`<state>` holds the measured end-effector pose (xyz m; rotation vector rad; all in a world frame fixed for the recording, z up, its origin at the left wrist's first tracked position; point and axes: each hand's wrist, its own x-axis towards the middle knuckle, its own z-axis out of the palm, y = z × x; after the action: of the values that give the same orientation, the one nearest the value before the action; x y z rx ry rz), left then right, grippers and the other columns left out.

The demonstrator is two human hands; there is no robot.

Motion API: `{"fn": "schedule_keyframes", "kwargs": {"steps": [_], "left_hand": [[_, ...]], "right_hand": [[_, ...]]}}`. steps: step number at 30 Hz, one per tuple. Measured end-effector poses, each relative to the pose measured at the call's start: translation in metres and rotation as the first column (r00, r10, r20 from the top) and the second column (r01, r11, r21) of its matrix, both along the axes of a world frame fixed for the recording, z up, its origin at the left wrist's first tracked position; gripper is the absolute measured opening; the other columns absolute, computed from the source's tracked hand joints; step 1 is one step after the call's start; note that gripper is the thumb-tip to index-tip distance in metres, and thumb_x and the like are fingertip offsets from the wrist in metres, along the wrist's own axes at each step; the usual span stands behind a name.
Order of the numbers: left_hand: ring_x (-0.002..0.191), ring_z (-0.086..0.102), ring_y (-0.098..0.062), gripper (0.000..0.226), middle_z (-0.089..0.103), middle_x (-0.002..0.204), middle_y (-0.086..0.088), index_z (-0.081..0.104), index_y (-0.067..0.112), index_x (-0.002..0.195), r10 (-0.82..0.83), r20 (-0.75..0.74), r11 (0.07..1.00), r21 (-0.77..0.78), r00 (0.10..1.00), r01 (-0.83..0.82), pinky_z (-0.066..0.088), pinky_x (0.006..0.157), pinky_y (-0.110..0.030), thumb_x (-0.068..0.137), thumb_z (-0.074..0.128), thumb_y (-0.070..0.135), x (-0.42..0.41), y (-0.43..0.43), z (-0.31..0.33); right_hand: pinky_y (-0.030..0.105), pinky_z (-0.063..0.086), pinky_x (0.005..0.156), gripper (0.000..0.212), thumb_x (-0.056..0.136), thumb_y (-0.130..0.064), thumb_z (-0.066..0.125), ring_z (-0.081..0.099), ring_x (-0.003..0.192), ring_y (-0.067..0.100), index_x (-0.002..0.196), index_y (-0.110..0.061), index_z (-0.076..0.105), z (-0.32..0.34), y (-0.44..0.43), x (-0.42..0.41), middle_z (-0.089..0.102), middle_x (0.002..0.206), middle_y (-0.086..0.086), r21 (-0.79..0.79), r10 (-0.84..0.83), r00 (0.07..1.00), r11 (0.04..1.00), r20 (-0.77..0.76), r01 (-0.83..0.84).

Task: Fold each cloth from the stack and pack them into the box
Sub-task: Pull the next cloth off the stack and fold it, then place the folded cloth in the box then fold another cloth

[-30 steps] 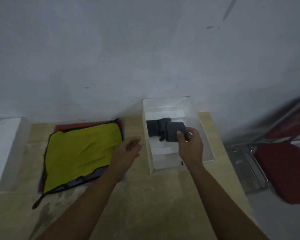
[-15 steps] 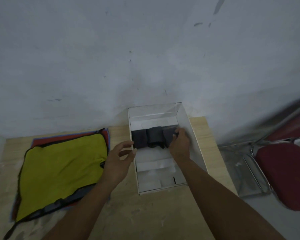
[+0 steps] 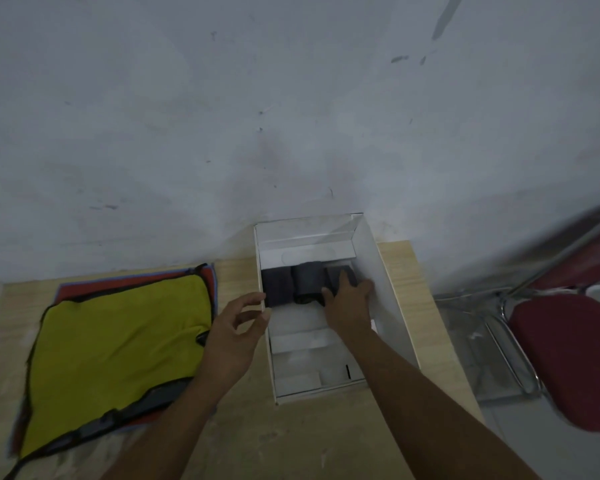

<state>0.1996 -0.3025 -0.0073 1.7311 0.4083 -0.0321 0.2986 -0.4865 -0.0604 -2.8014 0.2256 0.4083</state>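
A white box (image 3: 392,296) stands open on the wooden table, against the wall. Folded dark grey cloths (image 3: 305,282) lie side by side across its far half. My right hand (image 3: 349,304) is inside the box, pressing flat on the rightmost grey cloth, fingers spread over it. My left hand (image 3: 234,332) hovers at the box's left wall, fingers apart and holding nothing. Left of the box lies the stack of cloths (image 3: 118,344), a yellow one with a dark edge on top and red and blue ones showing underneath.
A grey wall rises directly behind the table. A red chair (image 3: 568,355) with a metal frame stands to the right of the table. The table's (image 3: 291,441) right edge runs just beyond the box.
My right hand pushed the grey cloth down into the box beside the others and now rests flat on it. My left hand moved closer to the box wall. The view shifted left.
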Motion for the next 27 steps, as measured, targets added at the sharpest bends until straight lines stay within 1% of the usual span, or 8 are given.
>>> {"fn": "schedule_keyframes", "kwargs": {"steps": [2,3,6,10,16,19,23,27], "left_hand": [[0.095,0.058,0.013,0.024,0.060,0.116,0.015,0.063,0.029,0.111,-0.001,-0.001,1.000,-0.002,1.000,0.001,0.055,0.080,-0.023,0.089,0.063,0.019,-0.001,0.000,0.000],[0.096,0.058,0.013,0.024,0.060,0.116,0.015,0.063,0.030,0.111,-0.002,-0.003,1.000,-0.003,1.000,0.002,0.054,0.080,-0.024,0.089,0.063,0.019,-0.001,-0.001,0.000],[0.096,0.058,0.014,0.025,0.059,0.117,0.017,0.062,0.031,0.111,-0.014,-0.006,1.000,0.007,1.000,0.014,0.054,0.080,-0.023,0.089,0.063,0.020,-0.001,0.000,0.001],[0.101,0.059,0.009,0.029,0.060,0.119,0.017,0.062,0.029,0.117,-0.046,-0.021,0.999,0.020,0.999,0.047,0.054,0.085,-0.026,0.089,0.063,0.022,-0.003,0.006,0.001],[0.094,0.060,0.007,0.023,0.061,0.113,0.013,0.060,0.025,0.113,-0.061,-0.052,0.994,0.083,0.997,0.065,0.049,0.070,-0.006,0.091,0.062,0.020,-0.024,0.021,0.009],[0.094,0.056,0.004,0.022,0.061,0.111,0.008,0.059,0.021,0.114,-0.032,-0.072,0.994,0.101,0.997,0.039,0.046,0.070,-0.011,0.092,0.060,0.021,-0.047,0.039,0.018],[0.094,0.058,-0.002,0.018,0.064,0.106,0.002,0.062,0.014,0.109,-0.018,-0.079,0.993,0.117,0.997,0.027,0.050,0.077,-0.020,0.091,0.061,0.017,-0.063,0.059,0.026],[0.098,0.059,-0.009,0.023,0.062,0.109,0.004,0.061,0.017,0.114,-0.012,-0.135,0.986,0.165,0.991,0.035,0.048,0.085,-0.029,0.092,0.060,0.024,-0.107,0.108,0.034]], "right_hand": [[0.033,0.041,0.087,0.042,0.098,-0.033,0.041,0.056,0.093,0.032,0.125,-0.001,0.039,0.001,0.003,0.005,0.043,0.109,0.020,0.045,-0.018,0.998,0.999,0.052,0.015],[0.034,0.042,0.088,0.038,0.097,-0.030,0.043,0.056,0.092,0.032,0.121,0.000,0.040,0.002,0.005,0.008,0.043,0.109,0.021,0.100,-0.049,0.997,0.994,0.065,0.042],[0.033,0.042,0.093,0.041,0.094,-0.021,0.051,0.053,0.099,0.036,0.126,0.002,0.042,0.005,0.008,0.015,0.038,0.124,0.027,0.291,-0.142,0.989,0.949,0.041,0.124],[0.030,0.041,0.095,0.050,0.089,-0.015,0.055,0.049,0.113,0.033,0.136,-0.004,0.041,0.008,0.002,0.014,0.044,0.134,0.021,0.380,-0.150,0.988,0.916,0.033,0.127],[0.030,0.043,0.089,0.041,0.090,-0.017,0.056,0.051,0.115,0.029,0.127,-0.004,0.048,0.048,0.006,-0.011,0.048,0.130,0.016,0.434,-0.214,0.963,0.892,0.161,0.126],[0.022,0.038,0.076,0.024,0.090,-0.019,0.057,0.053,0.095,0.018,0.111,-0.007,0.056,0.081,0.028,-0.043,0.055,0.113,0.009,0.492,-0.191,0.943,0.870,0.271,0.035],[0.018,0.039,0.072,0.010,0.091,-0.023,0.056,0.055,0.085,0.014,0.093,-0.013,0.058,0.106,0.053,-0.073,0.057,0.097,0.003,0.547,-0.138,0.923,0.832,0.359,-0.089],[0.004,0.038,0.065,0.007,0.091,-0.020,0.057,0.054,0.078,0.007,0.092,-0.015,0.061,0.115,0.101,-0.120,0.059,0.093,0.001,0.580,-0.036,0.927,0.790,0.372,-0.202]]}}
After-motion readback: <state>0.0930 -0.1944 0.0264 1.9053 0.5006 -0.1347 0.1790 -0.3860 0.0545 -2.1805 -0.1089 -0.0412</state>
